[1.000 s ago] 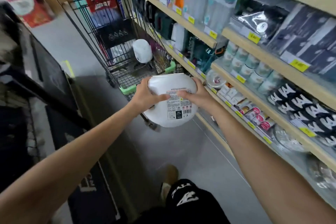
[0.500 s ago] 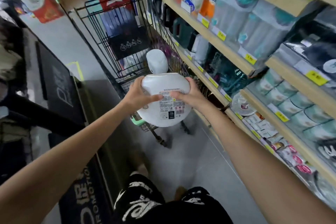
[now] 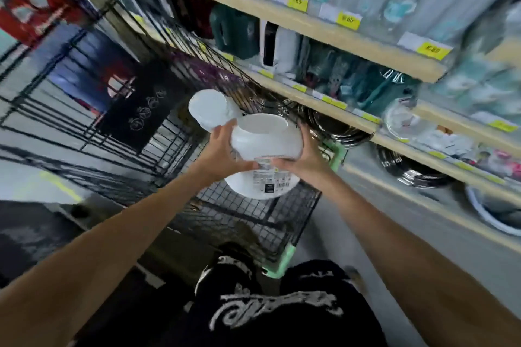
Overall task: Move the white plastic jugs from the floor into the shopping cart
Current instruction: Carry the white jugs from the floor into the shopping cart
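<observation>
I hold a round white plastic jug [image 3: 265, 146] with both hands, its labelled bottom turned toward me. My left hand [image 3: 222, 153] grips its left side and my right hand [image 3: 304, 155] grips its right side. The jug hangs over the near end of the black wire shopping cart [image 3: 158, 132]. A second white jug [image 3: 210, 113] lies inside the cart's basket, just beyond the held one and partly hidden by it.
Wooden store shelves [image 3: 332, 32] with yellow price tags and packed goods run along the right. Steel bowls [image 3: 417, 175] sit on the lowest shelf. The cart's green corner bumper [image 3: 337, 155] is close to the shelf. My dark patterned shorts [image 3: 282, 313] fill the bottom.
I have stepped up to the cart, which now fills the middle of the view. The jug has moved forward over the cart's near end. Both hands keep their grip.
</observation>
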Tool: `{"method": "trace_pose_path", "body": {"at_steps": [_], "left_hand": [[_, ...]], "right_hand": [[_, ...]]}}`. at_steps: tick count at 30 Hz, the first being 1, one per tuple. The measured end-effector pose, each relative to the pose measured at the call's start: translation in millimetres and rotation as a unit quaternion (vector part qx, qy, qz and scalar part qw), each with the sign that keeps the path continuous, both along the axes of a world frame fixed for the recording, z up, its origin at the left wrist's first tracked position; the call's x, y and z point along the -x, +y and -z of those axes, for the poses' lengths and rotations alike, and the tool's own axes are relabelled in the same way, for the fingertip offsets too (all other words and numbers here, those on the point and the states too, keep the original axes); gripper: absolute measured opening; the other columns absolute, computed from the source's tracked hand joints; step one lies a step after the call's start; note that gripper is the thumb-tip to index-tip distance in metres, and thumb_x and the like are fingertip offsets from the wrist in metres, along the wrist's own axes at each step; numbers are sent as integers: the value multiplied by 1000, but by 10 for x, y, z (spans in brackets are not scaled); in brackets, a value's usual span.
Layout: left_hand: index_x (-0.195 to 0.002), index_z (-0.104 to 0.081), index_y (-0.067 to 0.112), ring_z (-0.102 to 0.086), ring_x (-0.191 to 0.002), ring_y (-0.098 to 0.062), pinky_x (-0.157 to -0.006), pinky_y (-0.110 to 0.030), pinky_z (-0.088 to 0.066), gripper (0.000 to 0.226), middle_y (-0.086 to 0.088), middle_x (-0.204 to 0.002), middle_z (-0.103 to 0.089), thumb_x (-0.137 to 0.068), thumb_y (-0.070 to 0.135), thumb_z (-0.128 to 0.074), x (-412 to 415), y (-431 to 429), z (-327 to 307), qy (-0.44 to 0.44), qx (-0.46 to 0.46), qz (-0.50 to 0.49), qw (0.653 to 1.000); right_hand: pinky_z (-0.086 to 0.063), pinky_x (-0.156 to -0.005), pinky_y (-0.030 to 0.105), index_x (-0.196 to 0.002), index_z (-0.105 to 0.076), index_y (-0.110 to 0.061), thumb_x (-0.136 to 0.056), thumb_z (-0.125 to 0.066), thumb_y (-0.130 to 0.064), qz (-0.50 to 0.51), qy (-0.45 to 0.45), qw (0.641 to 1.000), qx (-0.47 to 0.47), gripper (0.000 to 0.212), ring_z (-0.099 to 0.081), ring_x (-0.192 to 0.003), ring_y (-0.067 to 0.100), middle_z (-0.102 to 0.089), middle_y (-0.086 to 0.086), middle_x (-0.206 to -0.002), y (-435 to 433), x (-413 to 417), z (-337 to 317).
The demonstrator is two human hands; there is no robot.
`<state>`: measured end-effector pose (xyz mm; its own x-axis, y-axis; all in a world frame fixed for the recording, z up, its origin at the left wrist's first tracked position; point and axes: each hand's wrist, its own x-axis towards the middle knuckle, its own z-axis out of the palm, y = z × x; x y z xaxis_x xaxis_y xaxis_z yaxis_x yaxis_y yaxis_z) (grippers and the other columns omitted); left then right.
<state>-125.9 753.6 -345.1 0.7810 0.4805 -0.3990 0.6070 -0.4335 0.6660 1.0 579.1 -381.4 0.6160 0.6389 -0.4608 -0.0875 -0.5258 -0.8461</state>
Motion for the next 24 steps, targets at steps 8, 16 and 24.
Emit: {"method": "trace_pose_path", "body": {"at_steps": [8,16,24], "left_hand": [[-146,-16,19,-31,-132,-26,-108,-43,-37,112,-6,-145,-20,-61,38,-86,-310,898,886,-9,-36,200,979],[-147,-20,10,-28,-135,-24,-107,-34,-31,117,-13,-146,-22,-55,32,-89,-597,1173,1814,-77,-72,301,948],[-140,-17,15,-34,-131,-44,-103,-58,-40,119,-33,-138,-30,-50,35,-91,-803,1329,2371,-129,-138,343,920]], "right_hand": [[-45,-100,50,-138,-27,-32,-47,-88,-48,109,-30,993,27,111,-43,-120,19,-42,0,-128,553,183,751],[-40,-103,41,-143,-27,-12,-51,-87,-43,165,-128,975,71,114,-33,-128,21,-35,5,-136,729,261,1579],[-49,-96,51,-139,-23,-8,-45,-94,-36,168,-232,955,74,121,-40,-128,31,-34,12,-136,900,95,2111]]}}
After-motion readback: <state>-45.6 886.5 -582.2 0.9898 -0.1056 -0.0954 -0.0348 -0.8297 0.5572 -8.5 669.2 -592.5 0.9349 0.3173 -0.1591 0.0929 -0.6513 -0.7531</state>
